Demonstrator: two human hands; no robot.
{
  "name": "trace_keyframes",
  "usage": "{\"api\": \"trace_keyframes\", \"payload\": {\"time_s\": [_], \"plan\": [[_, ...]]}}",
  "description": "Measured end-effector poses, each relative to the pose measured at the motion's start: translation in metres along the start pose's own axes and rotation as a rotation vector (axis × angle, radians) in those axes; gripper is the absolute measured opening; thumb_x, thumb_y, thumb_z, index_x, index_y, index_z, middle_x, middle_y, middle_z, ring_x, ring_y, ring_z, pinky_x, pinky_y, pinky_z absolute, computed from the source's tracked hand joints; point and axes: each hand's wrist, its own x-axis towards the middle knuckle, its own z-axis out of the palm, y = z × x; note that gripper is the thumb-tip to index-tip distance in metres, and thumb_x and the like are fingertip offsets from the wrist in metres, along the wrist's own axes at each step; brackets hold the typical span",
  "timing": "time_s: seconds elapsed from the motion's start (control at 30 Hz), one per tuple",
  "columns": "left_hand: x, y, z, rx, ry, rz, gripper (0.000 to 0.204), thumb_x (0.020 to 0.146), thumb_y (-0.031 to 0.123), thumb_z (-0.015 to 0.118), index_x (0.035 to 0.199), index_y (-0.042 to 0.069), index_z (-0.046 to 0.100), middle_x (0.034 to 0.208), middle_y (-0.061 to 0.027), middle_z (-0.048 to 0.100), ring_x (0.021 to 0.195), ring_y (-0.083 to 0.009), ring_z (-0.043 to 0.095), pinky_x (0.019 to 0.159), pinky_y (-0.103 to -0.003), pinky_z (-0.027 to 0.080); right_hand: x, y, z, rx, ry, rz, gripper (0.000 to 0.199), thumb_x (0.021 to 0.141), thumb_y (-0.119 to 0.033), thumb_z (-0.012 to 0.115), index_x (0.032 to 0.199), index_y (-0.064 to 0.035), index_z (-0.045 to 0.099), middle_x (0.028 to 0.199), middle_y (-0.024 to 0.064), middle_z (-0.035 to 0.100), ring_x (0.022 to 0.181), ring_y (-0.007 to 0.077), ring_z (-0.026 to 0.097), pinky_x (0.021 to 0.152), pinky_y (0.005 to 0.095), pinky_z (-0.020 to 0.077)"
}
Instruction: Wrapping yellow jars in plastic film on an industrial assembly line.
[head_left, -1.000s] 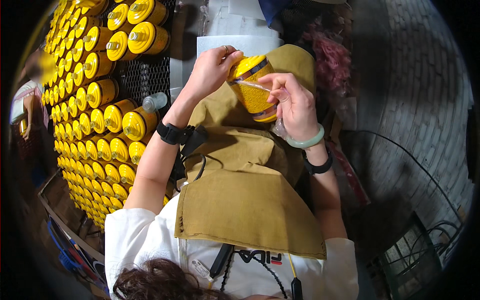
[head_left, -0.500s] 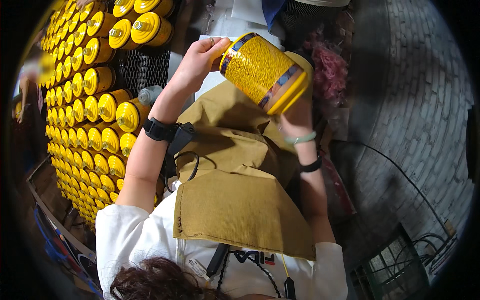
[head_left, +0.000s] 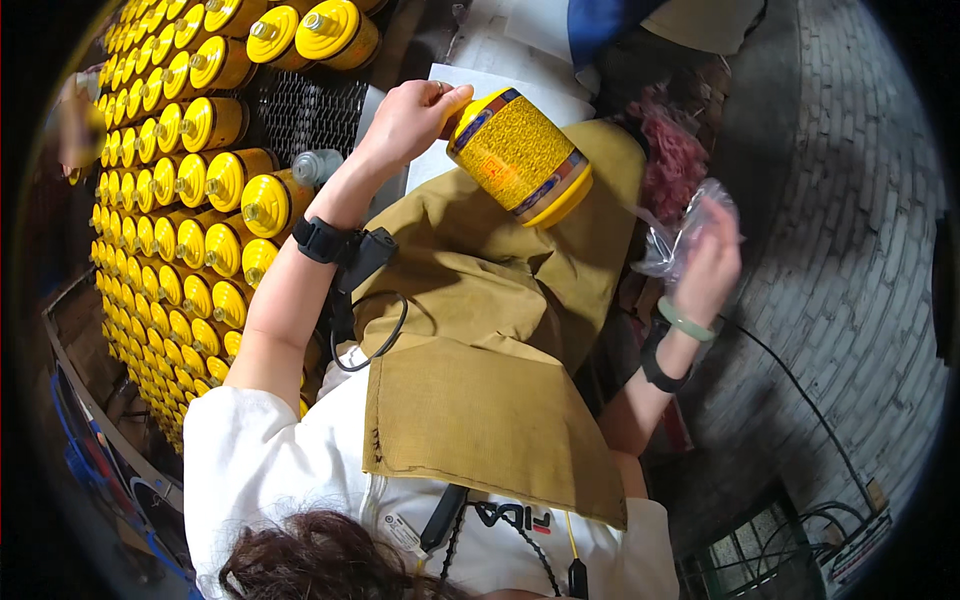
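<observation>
Your left hand (head_left: pixel 408 125) grips the tilted yellow canister (head_left: pixel 520 155) by its knob end; blurred right hand (head_left: pixel 708 265) has clear film (head_left: pixel 662 250) against it, can't tell if clenched.

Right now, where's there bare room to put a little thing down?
The dark mesh looks bare between the yellow canisters and the clear jar. The grey brick-patterned floor looks bare right of the black cable. Crowded: the left, packed with canisters, and around the right hand, with clear plastic and a pink heap.
</observation>
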Motion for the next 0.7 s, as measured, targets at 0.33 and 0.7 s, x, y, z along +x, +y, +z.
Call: {"api": "trace_keyframes", "payload": {"time_s": [0.33,0.7], "plan": [[-0.008,-0.015,-0.017,0.114,0.144,-0.074,0.049,0.095,0.041,0.059,0.094,-0.006,0.073,0.077,-0.0135,0.074,0.073,-0.0198,0.073,0.07,-0.034,0.055,-0.029,0.002,0.057,0.0,-0.229,-0.137,0.02,0.096,-0.017,0.061,0.096,0.0016,0.069,0.094,0.0141,0.064,0.089,0.0265,0.064,0.079,0.0377,0.0498],[-0.093,-0.006,-0.156,0.426,0.82,0.106,0.019,0.095,0.013,0.067,0.104,-0.002,0.072,0.081,-0.0082,0.074,0.072,-0.0058,0.062,0.066,-0.023,0.05,-0.032,-0.003,0.081,-0.113,-0.204,-0.339,0.021,0.076,0.007,0.061,0.096,-0.0009,0.059,0.102,0.0151,0.059,0.092,0.0301,0.061,0.085,0.0411,0.0481]]}}
